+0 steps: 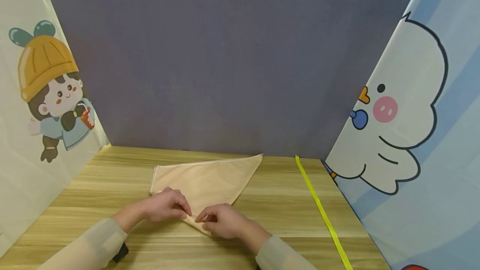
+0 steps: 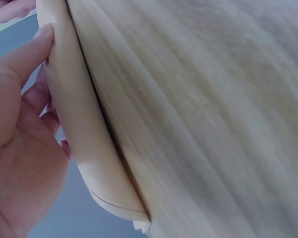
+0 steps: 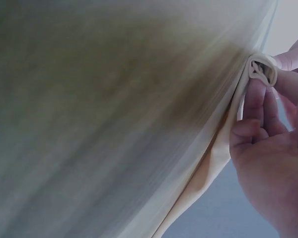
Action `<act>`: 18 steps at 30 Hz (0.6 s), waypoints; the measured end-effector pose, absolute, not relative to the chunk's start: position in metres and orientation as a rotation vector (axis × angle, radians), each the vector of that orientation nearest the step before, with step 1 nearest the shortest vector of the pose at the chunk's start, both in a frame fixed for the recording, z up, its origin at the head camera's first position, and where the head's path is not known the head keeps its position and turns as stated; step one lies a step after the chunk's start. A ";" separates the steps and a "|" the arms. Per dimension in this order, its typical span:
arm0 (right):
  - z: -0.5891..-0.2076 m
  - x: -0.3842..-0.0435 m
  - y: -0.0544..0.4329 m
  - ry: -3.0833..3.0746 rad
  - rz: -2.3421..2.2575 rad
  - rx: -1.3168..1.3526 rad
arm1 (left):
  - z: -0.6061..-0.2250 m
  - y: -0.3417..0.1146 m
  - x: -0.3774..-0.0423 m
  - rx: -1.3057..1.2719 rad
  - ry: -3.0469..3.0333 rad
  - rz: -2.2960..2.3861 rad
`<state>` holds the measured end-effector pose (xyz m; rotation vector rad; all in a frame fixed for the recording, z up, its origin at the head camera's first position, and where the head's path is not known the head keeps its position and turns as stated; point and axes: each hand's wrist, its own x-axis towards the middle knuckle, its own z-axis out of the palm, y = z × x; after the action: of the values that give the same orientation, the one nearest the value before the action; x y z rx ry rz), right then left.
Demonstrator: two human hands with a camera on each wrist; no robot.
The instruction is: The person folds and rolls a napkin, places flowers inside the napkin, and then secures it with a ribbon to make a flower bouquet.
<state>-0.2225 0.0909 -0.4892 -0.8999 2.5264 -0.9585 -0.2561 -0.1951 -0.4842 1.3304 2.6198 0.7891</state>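
Observation:
A beige cloth (image 1: 210,180) lies on the table, its near edge turned over into a narrow roll and one corner pointing to the far right. My left hand (image 1: 166,205) pinches that rolled edge; the left wrist view shows the thumb (image 2: 35,54) on the roll (image 2: 82,124) and the fingers behind it. Close beside it, my right hand (image 1: 225,221) grips the right end of the same roll. Seen end-on in the right wrist view, the roll (image 3: 270,74) shows coiled layers between thumb and fingers.
A yellow strip (image 1: 324,216) runs front to back along the right of the wood-grain table (image 1: 281,211). Behind stands a grey panel (image 1: 225,61), with printed cartoon panels at both sides. A small black object (image 1: 121,253) sits by the left sleeve.

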 end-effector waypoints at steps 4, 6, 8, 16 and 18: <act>-0.489 -0.223 0.093 2.551 -0.928 -0.896 | -0.483 -0.192 -0.256 1.274 2.604 0.752; -0.488 -0.224 0.093 2.567 -0.905 -0.907 | -0.483 -0.190 -0.256 1.257 2.599 0.746; -0.488 -0.224 0.093 2.574 -0.891 -0.920 | -0.483 -0.189 -0.256 1.257 2.599 0.749; -0.484 -0.219 0.093 2.764 -0.584 -1.165 | -0.481 -0.184 -0.255 1.306 2.598 0.756; -0.483 -0.217 0.091 2.774 -0.518 -1.218 | -0.481 -0.183 -0.255 1.305 2.598 0.761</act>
<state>-0.2173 0.0912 -0.4832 -1.2180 2.7736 -0.5182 -0.2546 -0.1832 -0.4814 1.3046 2.5985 0.7606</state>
